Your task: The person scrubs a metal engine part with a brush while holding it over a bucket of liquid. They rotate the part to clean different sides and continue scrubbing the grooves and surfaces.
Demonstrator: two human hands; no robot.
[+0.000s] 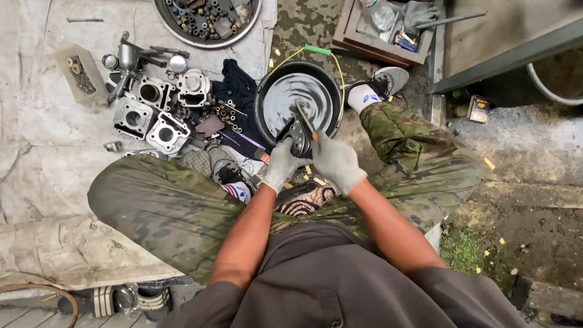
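I sit with legs in camouflage trousers spread wide. Both hands wear grey gloves. My left hand (pixel 280 165) grips a dark round finned engine part (pixel 297 137) held over the near rim of a black basin (pixel 265 97) of grey liquid. My right hand (pixel 336 161) holds a thin brush-like tool (pixel 303 116) whose tip rests on the top of that part. The two hands are close together, almost touching.
Several metal engine cylinders (pixel 159 112) and small parts lie on a pale sheet at the left, beside a dark cloth (pixel 240 88). A round tray of bolts (pixel 206 18) sits at the top. A wooden box (pixel 388 27) stands at upper right, and a small tin (pixel 478 108) at right.
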